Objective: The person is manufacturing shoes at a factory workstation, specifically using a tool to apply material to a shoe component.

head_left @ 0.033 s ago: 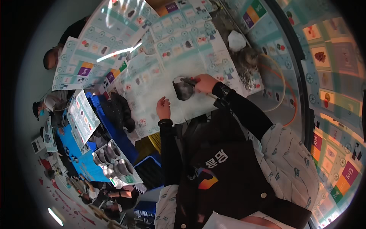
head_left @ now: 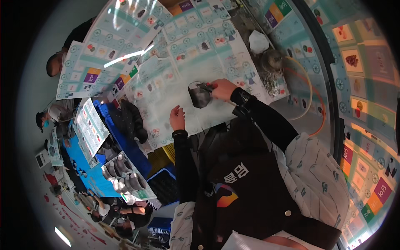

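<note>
A dark grey, rounded flat piece (head_left: 201, 99) lies on the paper-covered worktable (head_left: 187, 75) in front of me. My right hand (head_left: 224, 90) is closed round a small dark hand tool (head_left: 206, 87), possibly a spray gun, whose front end is over the upper right of the piece. The fingers hide much of the tool, so its exact kind is unclear. Left of the piece and apart from it, my left hand (head_left: 177, 118) hovers near the table's front edge, fingers loosely bent and holding nothing.
Tall printed boards (head_left: 100, 62) wall the table's left and back. Loops of yellow and orange hose (head_left: 310, 96) hang at the right, beside a white lump (head_left: 258, 42). At lower left are a blue crate (head_left: 137, 154) and a tray of grey curved pieces (head_left: 121, 168). Several people work beyond.
</note>
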The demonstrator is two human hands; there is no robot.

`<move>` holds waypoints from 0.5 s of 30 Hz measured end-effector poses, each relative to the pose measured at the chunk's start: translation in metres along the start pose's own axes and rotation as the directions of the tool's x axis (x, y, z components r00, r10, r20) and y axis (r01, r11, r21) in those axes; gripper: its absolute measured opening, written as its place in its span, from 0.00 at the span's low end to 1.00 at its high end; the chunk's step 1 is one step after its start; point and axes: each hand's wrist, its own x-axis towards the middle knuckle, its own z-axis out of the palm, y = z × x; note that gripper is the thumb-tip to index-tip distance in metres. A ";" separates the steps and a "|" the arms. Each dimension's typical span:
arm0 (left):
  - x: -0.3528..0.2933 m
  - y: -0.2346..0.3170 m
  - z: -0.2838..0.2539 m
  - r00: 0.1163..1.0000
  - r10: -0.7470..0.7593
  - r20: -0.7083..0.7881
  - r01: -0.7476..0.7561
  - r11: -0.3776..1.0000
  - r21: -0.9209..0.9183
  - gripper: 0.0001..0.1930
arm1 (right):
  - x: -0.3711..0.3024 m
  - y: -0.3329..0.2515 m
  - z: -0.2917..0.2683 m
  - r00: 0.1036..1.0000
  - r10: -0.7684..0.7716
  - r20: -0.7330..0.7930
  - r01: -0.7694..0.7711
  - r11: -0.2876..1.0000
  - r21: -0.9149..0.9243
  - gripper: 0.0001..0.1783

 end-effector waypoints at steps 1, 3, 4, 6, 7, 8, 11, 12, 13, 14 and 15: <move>-0.003 -0.001 -0.008 0.999 -0.042 -0.003 0.042 0.999 -0.018 0.20 | 0.010 0.008 0.006 0.999 -0.032 -0.015 0.032 0.999 0.008 0.13; -0.006 -0.002 -0.014 0.997 -0.073 0.003 0.073 0.996 -0.051 0.21 | 0.021 0.018 0.016 0.997 -0.062 -0.048 0.062 0.998 0.003 0.13; -0.009 -0.001 -0.016 0.995 -0.095 0.005 0.095 0.993 -0.077 0.21 | 0.025 0.023 0.022 0.976 -0.147 -0.162 0.138 0.988 -0.063 0.14; -0.012 0.002 -0.013 0.993 -0.116 0.014 0.117 0.988 -0.100 0.22 | 0.030 0.034 0.024 0.934 -0.230 -0.272 0.200 0.970 -0.136 0.15; -0.013 0.001 -0.014 0.992 -0.124 0.006 0.124 0.987 -0.107 0.22 | 0.033 0.036 0.025 0.947 -0.248 -0.204 0.219 0.963 -0.156 0.15; -0.013 0.001 -0.015 0.991 -0.131 0.000 0.130 0.985 -0.116 0.22 | 0.036 0.037 0.024 0.955 -0.265 -0.136 0.240 0.955 -0.177 0.15; -0.011 0.004 -0.015 0.992 -0.126 -0.024 0.122 0.984 -0.133 0.20 | 0.041 0.039 0.023 0.926 -0.347 -0.147 0.300 0.915 -0.271 0.15; -0.011 0.005 -0.014 0.992 -0.125 -0.026 0.121 0.984 -0.132 0.20 | 0.042 0.039 0.021 0.926 -0.349 -0.147 0.302 0.914 -0.270 0.15; -0.010 0.007 -0.013 0.991 -0.128 -0.031 0.122 0.982 -0.144 0.20 | 0.042 0.037 0.020 0.911 -0.359 -0.200 0.320 0.925 -0.206 0.15; -0.010 0.008 -0.013 0.991 -0.131 -0.035 0.124 0.980 -0.156 0.20 | 0.041 0.035 0.019 0.896 -0.365 -0.255 0.339 0.930 -0.141 0.14; -0.009 0.009 -0.012 0.990 -0.133 -0.038 0.125 0.980 -0.157 0.20 | 0.039 0.034 0.016 0.896 -0.366 -0.252 0.340 0.930 -0.141 0.14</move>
